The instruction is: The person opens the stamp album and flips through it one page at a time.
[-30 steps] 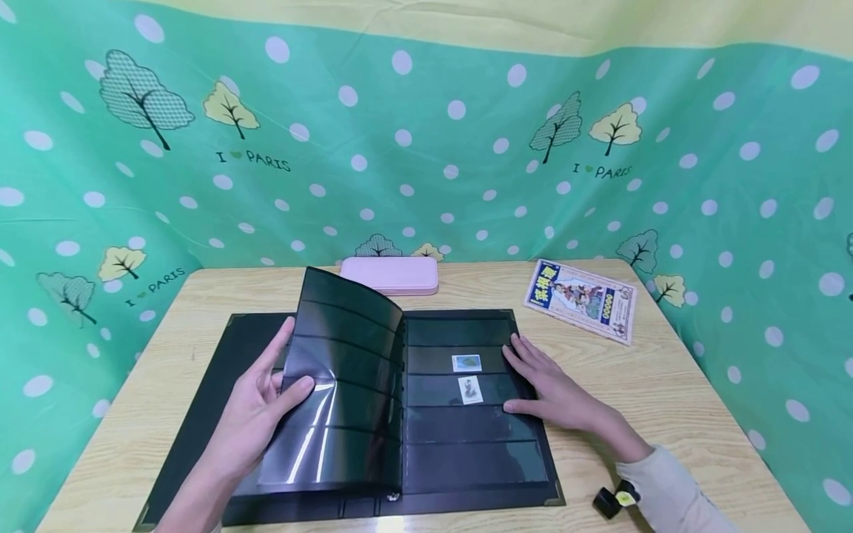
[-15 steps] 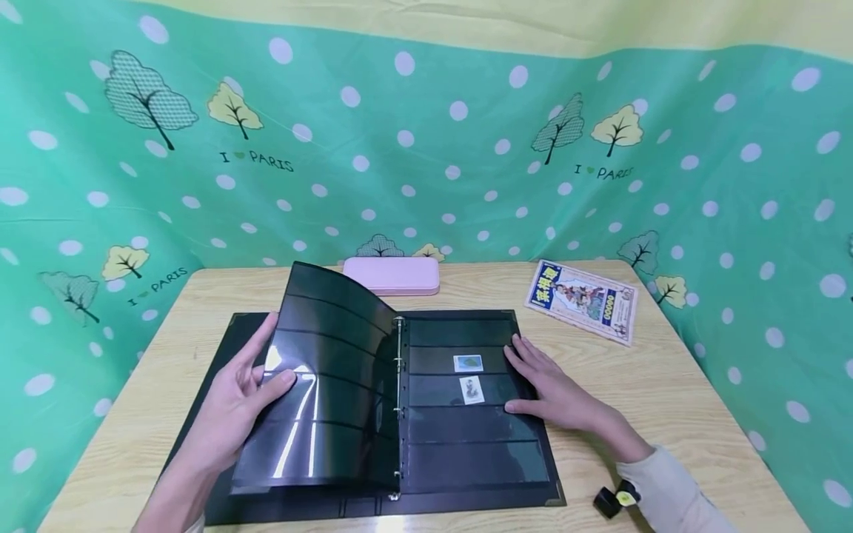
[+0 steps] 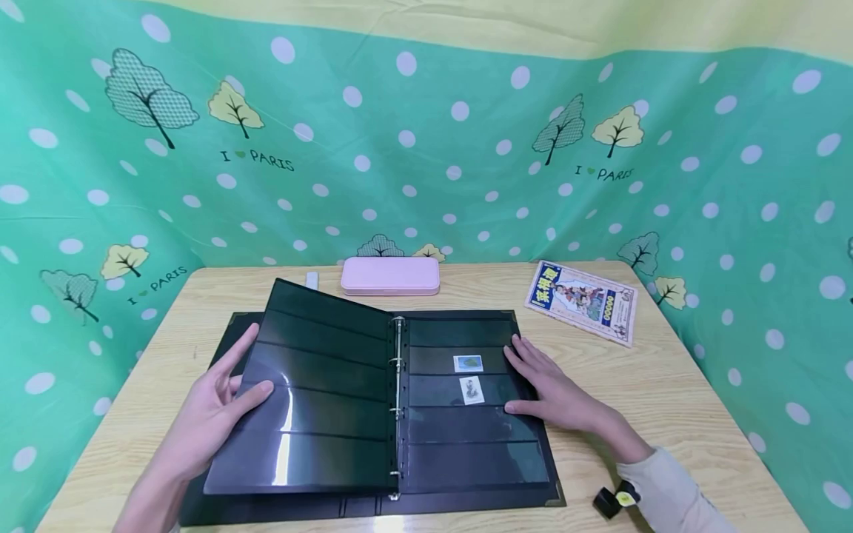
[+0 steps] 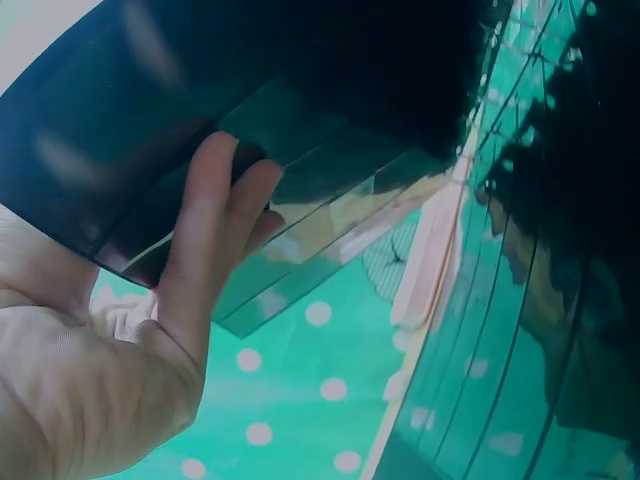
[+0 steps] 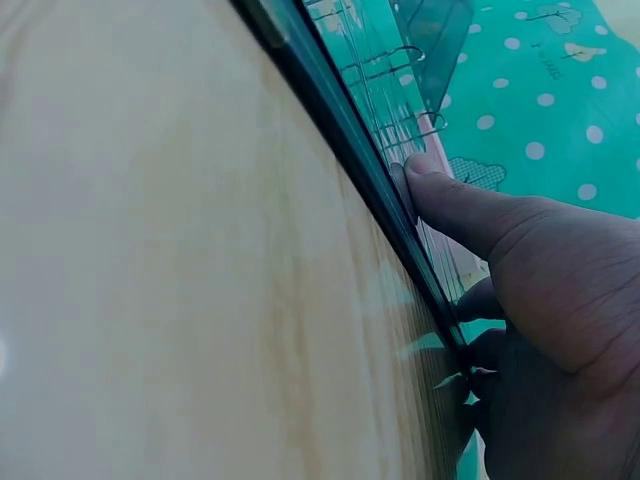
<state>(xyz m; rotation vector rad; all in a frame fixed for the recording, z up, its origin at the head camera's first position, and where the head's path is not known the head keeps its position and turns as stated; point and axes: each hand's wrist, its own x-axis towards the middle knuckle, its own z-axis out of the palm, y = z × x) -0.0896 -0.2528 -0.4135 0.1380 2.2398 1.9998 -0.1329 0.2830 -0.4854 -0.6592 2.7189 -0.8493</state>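
Note:
A black stamp album (image 3: pixel 466 500) with a ring binding lies open on the table. My left hand (image 3: pixel 203 411) pinches the outer edge of the lifted black album page (image 3: pixel 320 400), thumb on its near face and fingers behind. In the left wrist view those fingers (image 4: pixel 200 220) lie against the glossy sheet. On the right-hand page, a blue stamp (image 3: pixel 469 363) sits above a pale portrait stamp (image 3: pixel 471 390) in the pocket strips. My right hand (image 3: pixel 560 392) rests on that page's outer edge, fingers extended and thumb laid over the sheet.
A pink case (image 3: pixel 389 276) stands at the table's back edge, with a small white object (image 3: pixel 312 280) left of it. An illustrated booklet (image 3: pixel 583 300) lies at the back right. A small black item (image 3: pixel 606 503) is beside the right sleeve (image 3: pixel 673 488). Polka-dot cloth hangs behind.
My left hand has swung the page leftward and lower, uncovering the metal rings and a small white object at the back. My right hand has stayed in place.

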